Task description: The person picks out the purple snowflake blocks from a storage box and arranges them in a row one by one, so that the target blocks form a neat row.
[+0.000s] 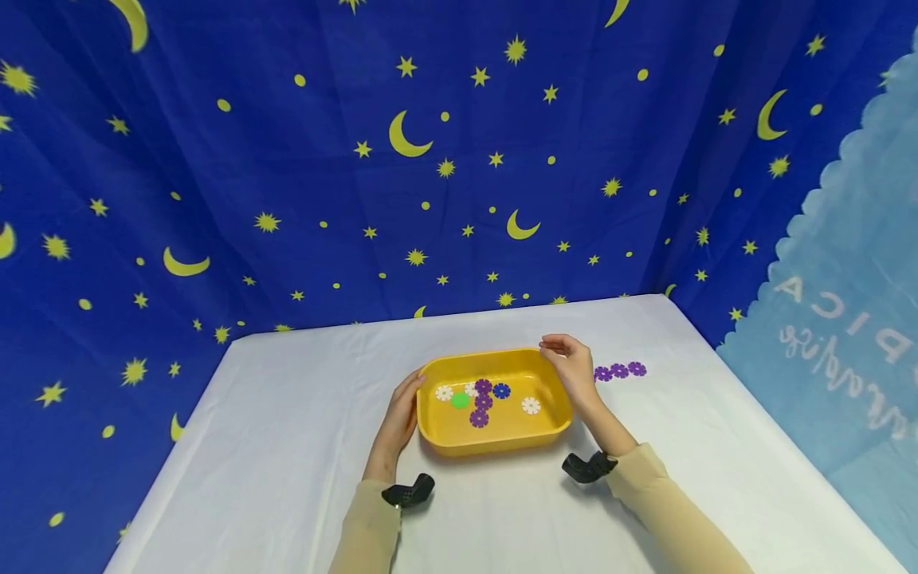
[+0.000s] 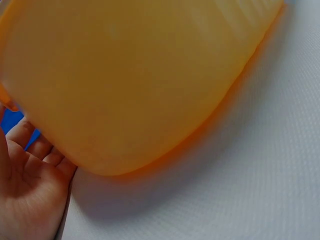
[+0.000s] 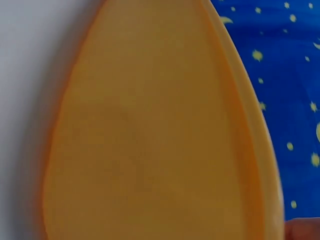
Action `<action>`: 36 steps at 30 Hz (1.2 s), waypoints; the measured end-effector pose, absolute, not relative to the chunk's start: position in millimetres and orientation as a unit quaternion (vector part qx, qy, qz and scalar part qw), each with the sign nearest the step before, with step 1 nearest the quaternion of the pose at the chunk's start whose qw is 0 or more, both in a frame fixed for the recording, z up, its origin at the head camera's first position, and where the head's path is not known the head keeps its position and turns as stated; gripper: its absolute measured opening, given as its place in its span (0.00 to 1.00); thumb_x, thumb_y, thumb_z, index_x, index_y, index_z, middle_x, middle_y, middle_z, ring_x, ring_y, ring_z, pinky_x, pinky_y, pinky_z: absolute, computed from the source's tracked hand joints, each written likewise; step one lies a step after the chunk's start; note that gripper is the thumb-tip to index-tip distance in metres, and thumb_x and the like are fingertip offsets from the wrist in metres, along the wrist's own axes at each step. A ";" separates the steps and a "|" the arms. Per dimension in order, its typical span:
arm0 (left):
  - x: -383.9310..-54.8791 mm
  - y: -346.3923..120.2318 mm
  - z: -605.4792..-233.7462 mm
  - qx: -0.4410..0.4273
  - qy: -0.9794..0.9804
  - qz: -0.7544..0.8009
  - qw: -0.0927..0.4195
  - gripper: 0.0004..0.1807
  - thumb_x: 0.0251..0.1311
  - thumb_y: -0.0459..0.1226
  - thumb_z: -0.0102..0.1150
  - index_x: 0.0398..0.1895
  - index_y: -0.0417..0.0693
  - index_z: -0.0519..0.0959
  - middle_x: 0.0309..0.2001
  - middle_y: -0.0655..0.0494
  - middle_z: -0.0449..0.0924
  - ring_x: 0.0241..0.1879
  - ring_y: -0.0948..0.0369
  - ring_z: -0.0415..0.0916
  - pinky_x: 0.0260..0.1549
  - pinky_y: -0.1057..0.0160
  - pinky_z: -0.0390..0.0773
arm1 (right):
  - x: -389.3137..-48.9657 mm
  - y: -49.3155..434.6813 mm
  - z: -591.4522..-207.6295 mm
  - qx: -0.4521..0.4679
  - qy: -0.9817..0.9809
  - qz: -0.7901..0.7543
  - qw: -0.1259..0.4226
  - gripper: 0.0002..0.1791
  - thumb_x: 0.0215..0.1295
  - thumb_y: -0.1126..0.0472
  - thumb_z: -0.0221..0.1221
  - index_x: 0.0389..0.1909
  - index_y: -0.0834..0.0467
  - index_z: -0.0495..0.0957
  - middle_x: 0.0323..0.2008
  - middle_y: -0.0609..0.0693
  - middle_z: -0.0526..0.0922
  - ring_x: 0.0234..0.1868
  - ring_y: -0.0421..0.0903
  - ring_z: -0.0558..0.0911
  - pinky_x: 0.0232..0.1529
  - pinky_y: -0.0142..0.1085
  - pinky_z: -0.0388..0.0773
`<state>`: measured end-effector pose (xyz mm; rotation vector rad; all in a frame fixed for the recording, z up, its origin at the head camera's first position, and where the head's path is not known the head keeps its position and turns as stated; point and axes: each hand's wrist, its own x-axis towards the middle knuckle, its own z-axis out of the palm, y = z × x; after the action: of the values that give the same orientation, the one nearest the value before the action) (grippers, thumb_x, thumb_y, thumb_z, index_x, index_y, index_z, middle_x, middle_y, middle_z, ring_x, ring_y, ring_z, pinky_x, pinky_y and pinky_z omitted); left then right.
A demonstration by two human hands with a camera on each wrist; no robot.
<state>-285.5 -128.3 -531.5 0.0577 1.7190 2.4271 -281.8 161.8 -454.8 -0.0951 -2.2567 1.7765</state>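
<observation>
A yellow plastic bin (image 1: 495,438) is in the middle of the head view, between both hands. My left hand (image 1: 398,413) holds its left end, the fingers against the outer wall; in the left wrist view the palm (image 2: 37,195) shows beside the bin's corner. At the far right corner, my right hand (image 1: 570,368) grips the rim with bent fingers. Inside the bin lie a joined strip of purple snowflake discs (image 1: 484,402), a blue disc (image 1: 501,391), a green disc (image 1: 460,400) and white discs (image 1: 531,406). Most of the right hand is hidden in its wrist view.
A row of joined purple discs (image 1: 620,371) lies on the white-covered table (image 1: 287,430), right of the right hand. A blue curtain (image 1: 459,183) with stars and moons hangs behind and at the left. At the right hangs a light blue cloth (image 1: 846,319) with lettering.
</observation>
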 end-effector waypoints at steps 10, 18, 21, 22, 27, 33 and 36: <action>-286.1 -126.1 -530.3 0.014 0.578 0.812 0.083 0.30 0.70 0.43 0.46 0.69 0.35 0.59 0.71 0.39 0.58 0.68 0.56 0.61 0.66 0.64 0.68 | -283.8 127.3 -468.2 0.052 -0.798 0.594 0.094 0.11 0.60 0.71 0.60 0.43 0.70 0.79 0.43 0.67 0.83 0.41 0.46 0.81 0.41 0.20 0.78; -286.4 -126.7 -529.0 0.017 0.587 0.805 0.083 0.30 0.71 0.42 0.44 0.69 0.35 0.59 0.71 0.39 0.58 0.68 0.55 0.60 0.68 0.63 0.67 | -284.9 105.6 -470.6 0.130 -0.803 0.581 0.027 0.11 0.57 0.74 0.61 0.42 0.71 0.79 0.41 0.67 0.83 0.39 0.49 0.82 0.41 0.28 0.84; -286.2 -125.6 -528.5 0.018 0.588 0.804 0.083 0.29 0.71 0.43 0.44 0.69 0.35 0.59 0.70 0.39 0.58 0.67 0.57 0.62 0.65 0.66 0.69 | -285.9 104.0 -473.8 0.164 -0.792 0.589 0.005 0.14 0.56 0.75 0.61 0.44 0.75 0.77 0.41 0.71 0.81 0.38 0.49 0.83 0.40 0.26 0.83; -285.9 -125.0 -528.5 0.019 0.588 0.805 0.083 0.29 0.71 0.43 0.44 0.69 0.36 0.60 0.70 0.40 0.59 0.66 0.58 0.63 0.64 0.67 0.71 | -286.2 104.3 -475.3 0.172 -0.789 0.590 -0.002 0.14 0.56 0.75 0.61 0.44 0.75 0.76 0.41 0.72 0.81 0.37 0.48 0.83 0.40 0.25 0.83; -286.3 -123.4 -530.0 0.022 0.582 0.808 0.082 0.29 0.70 0.42 0.45 0.69 0.35 0.60 0.70 0.40 0.60 0.64 0.61 0.66 0.64 0.66 0.71 | -286.3 106.5 -479.0 0.228 -0.768 0.597 -0.034 0.15 0.55 0.76 0.61 0.44 0.75 0.76 0.39 0.68 0.83 0.36 0.48 0.84 0.38 0.28 0.85; -286.7 -125.4 -529.9 0.018 0.572 0.816 0.076 0.29 0.70 0.41 0.45 0.69 0.34 0.60 0.70 0.39 0.58 0.65 0.60 0.64 0.63 0.69 0.72 | -288.0 101.3 -488.3 0.269 -0.769 0.570 -0.105 0.17 0.52 0.76 0.63 0.45 0.72 0.77 0.39 0.64 0.85 0.37 0.48 0.85 0.40 0.33 0.86; -285.9 -126.6 -530.3 0.012 0.570 0.818 0.074 0.28 0.70 0.40 0.44 0.69 0.34 0.60 0.70 0.39 0.59 0.65 0.60 0.64 0.61 0.71 0.73 | -286.7 97.2 -488.8 0.260 -0.795 0.530 -0.142 0.18 0.52 0.77 0.64 0.46 0.73 0.76 0.41 0.68 0.84 0.39 0.52 0.84 0.41 0.32 0.85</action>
<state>-285.9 -126.6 -530.3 0.0352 1.7116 2.4550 -286.7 97.2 -488.8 0.9014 -2.7508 1.8342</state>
